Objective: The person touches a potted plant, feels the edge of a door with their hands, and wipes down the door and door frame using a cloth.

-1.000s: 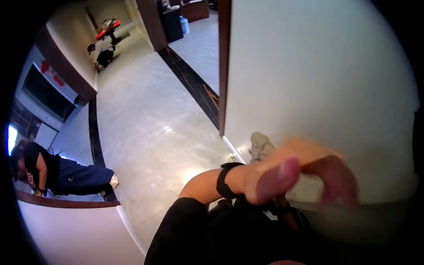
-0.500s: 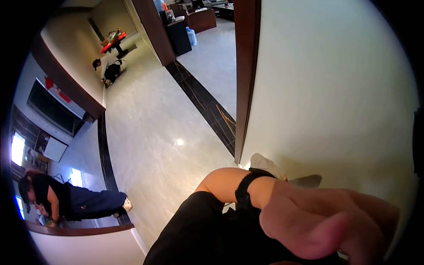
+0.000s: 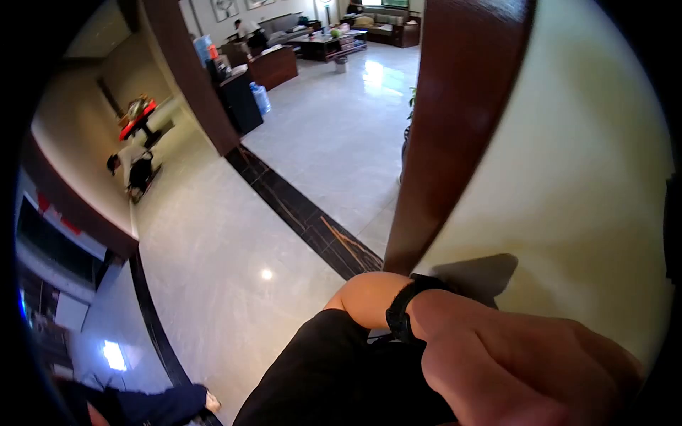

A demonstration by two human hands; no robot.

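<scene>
My left hand (image 3: 526,362) is raised close to the camera at the lower right, its back or side towards me. The fingers are hidden at the frame edge, so whether they are open or closed does not show. A black band (image 3: 401,316) circles the wrist. From the black clothing (image 3: 312,369) at the bottom, the bare arm bends to the right. Beside the hand is a pale wall (image 3: 582,213), with a dark shadow (image 3: 479,273) falling on it. My right hand is out of view.
A dark brown door frame (image 3: 455,128) stands just ahead. Through the opening are a blue water bottle (image 3: 261,98) and a low table (image 3: 330,46). One person (image 3: 138,167) crouches by the left wall; another person's leg (image 3: 163,403) shows at lower left. A black floor strip (image 3: 298,213) crosses the doorway.
The view has swung right and upward, showing more of the room beyond the doorway. The person at lower left has slid mostly out of frame. My left hand stays near the same place.
</scene>
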